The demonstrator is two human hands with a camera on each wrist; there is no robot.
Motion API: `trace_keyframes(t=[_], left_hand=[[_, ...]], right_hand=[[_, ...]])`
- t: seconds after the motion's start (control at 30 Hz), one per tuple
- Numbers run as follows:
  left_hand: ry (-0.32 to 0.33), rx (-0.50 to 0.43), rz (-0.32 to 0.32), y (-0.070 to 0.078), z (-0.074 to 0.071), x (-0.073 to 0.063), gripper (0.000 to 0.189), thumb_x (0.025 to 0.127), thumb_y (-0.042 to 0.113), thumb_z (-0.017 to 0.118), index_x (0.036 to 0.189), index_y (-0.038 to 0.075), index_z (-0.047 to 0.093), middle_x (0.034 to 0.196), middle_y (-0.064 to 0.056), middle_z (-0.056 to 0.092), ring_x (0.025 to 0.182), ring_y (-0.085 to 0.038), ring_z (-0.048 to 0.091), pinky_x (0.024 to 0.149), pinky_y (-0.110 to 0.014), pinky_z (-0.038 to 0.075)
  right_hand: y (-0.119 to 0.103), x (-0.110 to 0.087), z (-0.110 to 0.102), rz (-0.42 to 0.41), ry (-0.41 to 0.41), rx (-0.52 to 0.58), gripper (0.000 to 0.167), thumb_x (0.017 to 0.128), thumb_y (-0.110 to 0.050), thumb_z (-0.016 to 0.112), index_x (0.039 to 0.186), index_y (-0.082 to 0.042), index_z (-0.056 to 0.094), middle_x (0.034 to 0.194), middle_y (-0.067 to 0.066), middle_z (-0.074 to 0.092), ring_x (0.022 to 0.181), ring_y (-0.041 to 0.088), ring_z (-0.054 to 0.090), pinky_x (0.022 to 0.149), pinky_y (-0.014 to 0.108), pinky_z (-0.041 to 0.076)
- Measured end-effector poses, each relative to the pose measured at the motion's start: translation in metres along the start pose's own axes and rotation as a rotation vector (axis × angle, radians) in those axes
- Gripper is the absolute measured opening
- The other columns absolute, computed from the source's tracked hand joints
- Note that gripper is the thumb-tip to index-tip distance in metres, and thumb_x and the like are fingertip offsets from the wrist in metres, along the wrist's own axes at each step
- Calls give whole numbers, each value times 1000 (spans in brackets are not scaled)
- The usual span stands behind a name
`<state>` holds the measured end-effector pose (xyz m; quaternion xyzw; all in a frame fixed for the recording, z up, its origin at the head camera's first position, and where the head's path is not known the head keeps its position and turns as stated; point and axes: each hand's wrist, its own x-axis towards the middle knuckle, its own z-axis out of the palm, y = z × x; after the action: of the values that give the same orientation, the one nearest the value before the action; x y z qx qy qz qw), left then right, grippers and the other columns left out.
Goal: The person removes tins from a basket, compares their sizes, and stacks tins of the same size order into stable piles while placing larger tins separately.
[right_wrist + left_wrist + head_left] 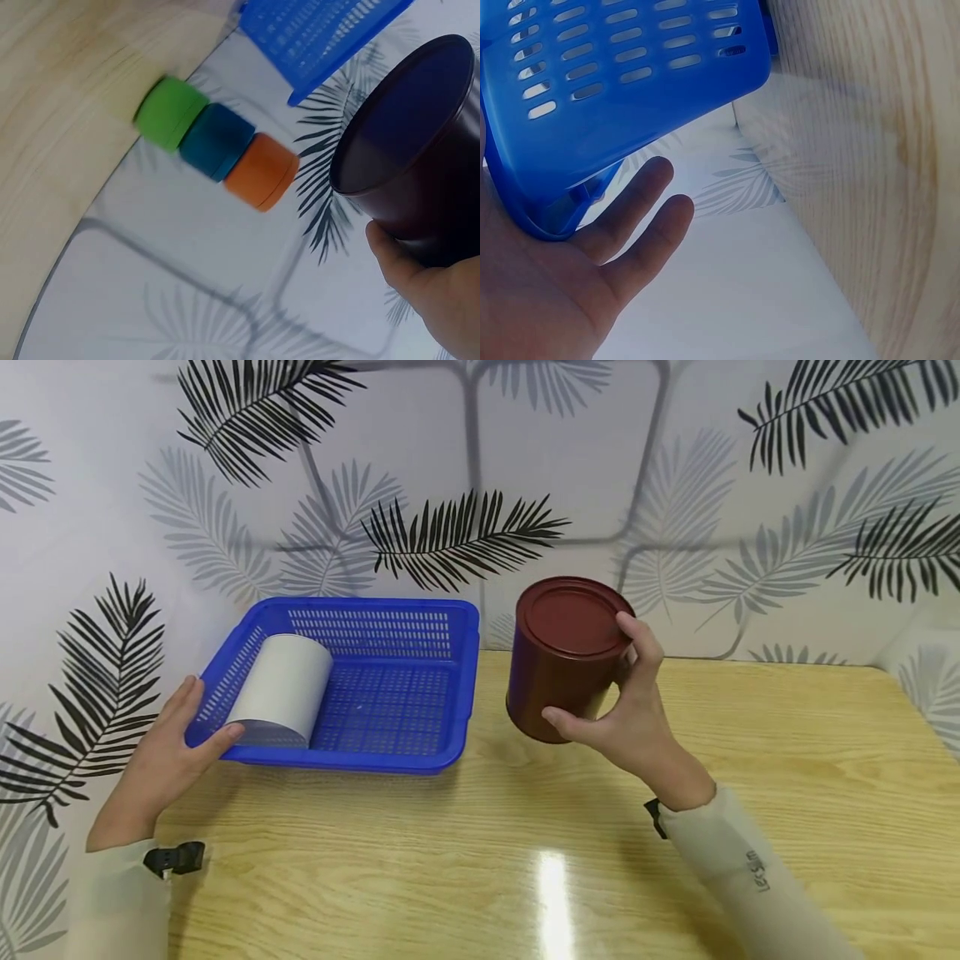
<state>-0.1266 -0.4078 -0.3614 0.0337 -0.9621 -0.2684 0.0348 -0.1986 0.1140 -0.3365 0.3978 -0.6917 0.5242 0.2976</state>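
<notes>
Within right grip (637,727): dark-red cylindrical can (558,652)
Beyond: green-teal-orange cylinder stack (217,142); can's bump could topple it
Against wide left grip (167,756): blue plastic basket (330,760)

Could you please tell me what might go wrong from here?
The dark red can seems to hide the stack of colored blocks from the head view, so the right hand might accidentally topple them. The can's smooth side could slip from the fingers. The white cylinder lies on its side, so it may roll if the left hand tips the basket.
</notes>
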Motion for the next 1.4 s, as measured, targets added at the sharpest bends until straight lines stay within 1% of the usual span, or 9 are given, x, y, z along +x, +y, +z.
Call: trace_keyframes(t=[0.27, 0.5, 0.63, 0.8, 0.93, 1.07, 1.23, 1.3, 1.4], left_hand=[[5, 6, 4, -1, 1, -1, 93, 101, 49, 55, 161, 3, 0, 166, -22, -7, 147, -55, 0, 107, -78, 10], [8, 11, 1, -1, 1, -1, 93, 101, 50, 55, 161, 4, 0, 166, -23, -7, 146, -56, 1, 106, -79, 10], [6, 10, 1, -1, 2, -1, 94, 101, 49, 55, 161, 4, -1, 166, -23, -7, 146, -56, 0, 106, -79, 10], [2, 10, 1, -1, 2, -2, 94, 101, 49, 55, 161, 3, -1, 166, -24, -8, 146, -56, -1, 106, -79, 9], [1, 12, 3, 0, 1, -2, 94, 101, 49, 54, 160, 2, -1, 165, -25, -8, 146, -56, -2, 106, -79, 9], [0, 10, 1, -1, 1, -2, 94, 101, 49, 54, 160, 2, -1, 165, -25, -7, 146, -56, -2, 106, -79, 8], [-1, 8, 3, -1, 1, -3, 93, 101, 49, 54, 161, 3, -1, 166, -23, -8, 147, -55, -2, 106, -79, 9], [-4, 9, 1, 0, 0, -2, 94, 101, 49, 54, 161, 3, -1, 166, -23, -8, 147, -54, -2, 106, -79, 8], [-7, 11, -2, 0, 0, -2, 94, 101, 50, 54, 161, 3, -2, 166, -24, -8, 147, -55, -2, 106, -79, 8]], right_hand=[[10, -5, -34, 21, 43, -1, 106, 80, -42, 85, 139, 6, 11, 143, 19, 44, 121, 35, 53, 95, 34, 49], [23, -12, -71, 83, 110, -44, 109, 74, -46, 88, 137, 6, 15, 143, 19, 44, 120, 32, 53, 94, 30, 49], [30, -12, -90, 128, 146, -90, 106, 72, -41, 89, 136, 4, 18, 143, 15, 45, 120, 29, 54, 94, 28, 49], [42, -16, -110, 184, 150, -163, 97, 70, -19, 89, 136, 3, 21, 144, 12, 46, 120, 25, 53, 94, 26, 47], [54, -24, -121, 256, 132, -218, 97, 66, 2, 87, 138, -1, 22, 141, 7, 47, 118, 20, 53, 91, 24, 45], [62, -30, -127, 340, 106, -269, 103, 64, 10, 87, 143, -7, 23, 137, 7, 48, 115, 13, 52, 88, 21, 43], [64, -36, -132, 540, 66, -351, 104, 71, -1, 89, 148, -20, 21, 131, 12, 48, 112, 13, 48, 86, 22, 38], [66, -37, -135, 625, 43, -384, 104, 74, -8, 90, 148, -23, 18, 131, 15, 46, 114, 19, 46, 87, 26, 37], [69, -39, -139, 710, 0, -413, 105, 76, -14, 90, 148, -18, 14, 135, 22, 43, 120, 31, 45, 93, 40, 37]])
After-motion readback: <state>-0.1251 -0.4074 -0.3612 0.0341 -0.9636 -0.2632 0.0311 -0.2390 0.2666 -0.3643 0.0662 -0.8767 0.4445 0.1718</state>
